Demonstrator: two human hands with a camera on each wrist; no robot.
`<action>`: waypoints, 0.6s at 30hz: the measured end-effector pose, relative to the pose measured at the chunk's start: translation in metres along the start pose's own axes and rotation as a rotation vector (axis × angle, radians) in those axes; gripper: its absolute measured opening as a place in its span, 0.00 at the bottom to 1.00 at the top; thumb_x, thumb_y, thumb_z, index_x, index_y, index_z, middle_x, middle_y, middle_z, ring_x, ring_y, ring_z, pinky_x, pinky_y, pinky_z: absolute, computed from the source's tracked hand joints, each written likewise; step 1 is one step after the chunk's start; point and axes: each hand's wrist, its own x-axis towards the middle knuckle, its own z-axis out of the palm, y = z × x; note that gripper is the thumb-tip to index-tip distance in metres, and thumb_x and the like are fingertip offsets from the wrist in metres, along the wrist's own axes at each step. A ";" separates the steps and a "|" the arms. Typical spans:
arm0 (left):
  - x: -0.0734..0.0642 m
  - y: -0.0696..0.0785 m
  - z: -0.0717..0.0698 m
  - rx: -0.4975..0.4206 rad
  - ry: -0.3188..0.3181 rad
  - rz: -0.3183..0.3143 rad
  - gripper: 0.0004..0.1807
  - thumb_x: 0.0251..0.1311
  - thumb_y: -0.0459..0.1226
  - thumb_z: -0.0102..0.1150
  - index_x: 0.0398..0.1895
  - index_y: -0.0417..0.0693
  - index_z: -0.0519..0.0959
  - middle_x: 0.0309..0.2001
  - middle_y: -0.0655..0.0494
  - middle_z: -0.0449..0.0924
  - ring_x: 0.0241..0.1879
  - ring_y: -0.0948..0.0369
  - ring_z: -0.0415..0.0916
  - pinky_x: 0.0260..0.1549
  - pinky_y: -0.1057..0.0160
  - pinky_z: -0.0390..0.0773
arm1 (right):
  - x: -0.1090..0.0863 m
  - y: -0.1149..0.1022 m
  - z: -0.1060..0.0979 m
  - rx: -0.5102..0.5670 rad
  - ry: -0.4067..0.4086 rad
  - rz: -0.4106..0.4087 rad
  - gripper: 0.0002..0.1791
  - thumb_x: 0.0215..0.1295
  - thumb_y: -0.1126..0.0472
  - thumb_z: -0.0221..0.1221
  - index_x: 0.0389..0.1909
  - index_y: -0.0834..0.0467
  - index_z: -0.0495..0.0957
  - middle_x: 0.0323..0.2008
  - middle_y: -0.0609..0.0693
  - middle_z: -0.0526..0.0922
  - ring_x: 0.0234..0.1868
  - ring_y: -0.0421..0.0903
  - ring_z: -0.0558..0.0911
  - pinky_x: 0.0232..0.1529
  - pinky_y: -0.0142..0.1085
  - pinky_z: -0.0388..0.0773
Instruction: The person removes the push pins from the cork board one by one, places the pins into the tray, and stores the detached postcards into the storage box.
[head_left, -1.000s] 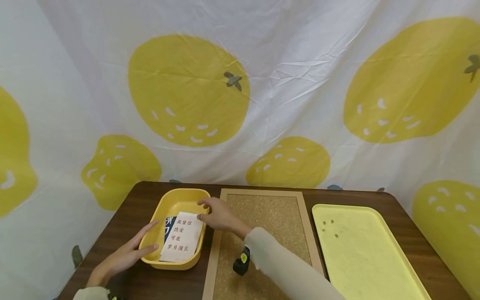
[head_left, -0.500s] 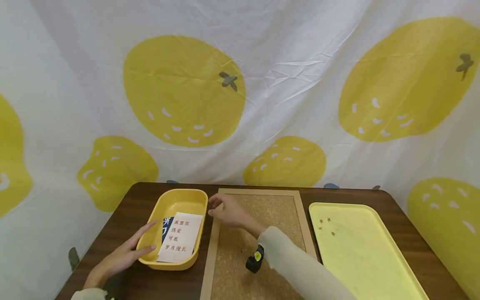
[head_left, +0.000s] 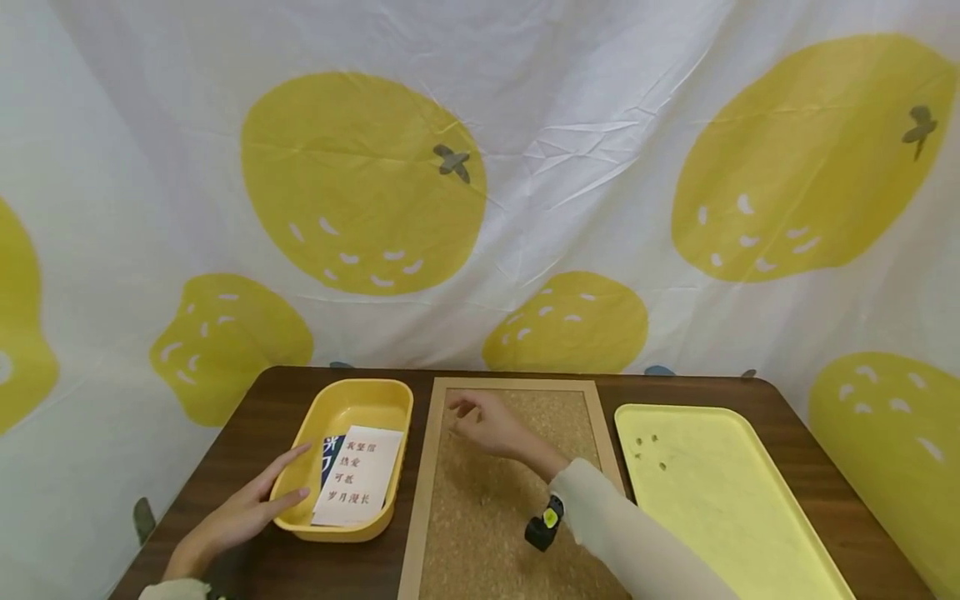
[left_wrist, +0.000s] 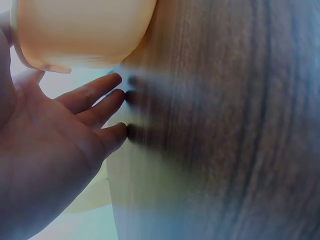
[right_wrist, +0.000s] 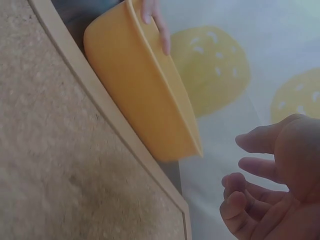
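A yellow plastic basin (head_left: 371, 398) stands at the left of the table. In it lies a white card (head_left: 358, 475) with reddish Chinese characters, overlapping a dark blue card (head_left: 330, 454) with white lettering. My left hand (head_left: 243, 512) rests at the basin's left rim, thumb and index finger reaching over it. In the left wrist view the other fingers of that hand (left_wrist: 55, 140) extend loosely outside the basin, tips close to the table. My right hand (head_left: 495, 429) hovers over the upper left of the cork board, fingers loosely curled and holding nothing, as the right wrist view shows too.
A wood-framed cork board (head_left: 517, 517) lies just right of the basin. Further right is a pale yellow tray (head_left: 727, 492) with several small dark pieces (head_left: 639, 442) near its upper left corner. A lemon-print curtain (head_left: 525, 192) hangs behind the brown table (head_left: 240, 450).
My right hand has drawn back from the basin's right rim and moved right, over the cork board. My left hand stays at the rim, and the cards lie as before.
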 end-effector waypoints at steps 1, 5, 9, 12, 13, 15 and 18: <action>0.000 0.000 0.000 0.004 0.006 0.000 0.41 0.68 0.51 0.57 0.79 0.58 0.51 0.78 0.38 0.44 0.75 0.37 0.43 0.67 0.30 0.50 | -0.002 0.001 -0.002 0.001 -0.001 0.002 0.16 0.69 0.64 0.57 0.56 0.63 0.78 0.53 0.62 0.81 0.53 0.58 0.80 0.52 0.54 0.77; -0.001 0.001 0.000 0.026 0.016 0.003 0.40 0.68 0.51 0.57 0.78 0.55 0.52 0.77 0.36 0.47 0.74 0.36 0.46 0.65 0.30 0.54 | -0.009 0.008 -0.010 -0.001 0.001 0.007 0.16 0.69 0.65 0.57 0.56 0.63 0.78 0.53 0.61 0.82 0.53 0.57 0.80 0.53 0.55 0.76; 0.000 0.003 0.000 0.044 0.031 -0.005 0.39 0.67 0.52 0.57 0.78 0.54 0.55 0.77 0.37 0.49 0.75 0.36 0.46 0.66 0.30 0.54 | -0.019 0.012 -0.021 -0.007 0.011 0.023 0.16 0.70 0.65 0.56 0.56 0.65 0.78 0.52 0.61 0.81 0.54 0.58 0.79 0.54 0.56 0.75; 0.000 0.007 -0.001 0.067 0.047 -0.004 0.40 0.67 0.53 0.57 0.78 0.55 0.55 0.77 0.38 0.48 0.75 0.36 0.45 0.66 0.30 0.53 | -0.028 0.015 -0.031 -0.028 0.033 0.036 0.16 0.70 0.64 0.57 0.55 0.64 0.78 0.51 0.61 0.82 0.53 0.57 0.79 0.53 0.53 0.76; 0.000 0.010 -0.001 0.080 0.055 -0.005 0.40 0.67 0.53 0.57 0.78 0.55 0.55 0.77 0.38 0.48 0.75 0.36 0.45 0.66 0.30 0.52 | -0.032 0.016 -0.035 -0.042 0.041 0.039 0.15 0.70 0.63 0.57 0.55 0.63 0.78 0.51 0.60 0.82 0.53 0.56 0.79 0.52 0.51 0.76; -0.001 0.016 -0.001 0.118 0.080 0.023 0.40 0.67 0.54 0.57 0.78 0.53 0.55 0.77 0.37 0.49 0.74 0.35 0.45 0.66 0.29 0.52 | -0.038 0.020 -0.043 -0.065 0.063 0.044 0.15 0.70 0.63 0.58 0.54 0.63 0.79 0.50 0.59 0.82 0.52 0.55 0.80 0.49 0.46 0.77; -0.003 0.025 -0.004 0.189 0.138 0.116 0.39 0.69 0.52 0.56 0.76 0.48 0.56 0.75 0.36 0.54 0.73 0.34 0.49 0.64 0.28 0.54 | -0.050 0.028 -0.056 -0.113 0.092 0.066 0.14 0.70 0.61 0.59 0.54 0.61 0.80 0.49 0.58 0.83 0.44 0.50 0.81 0.42 0.40 0.76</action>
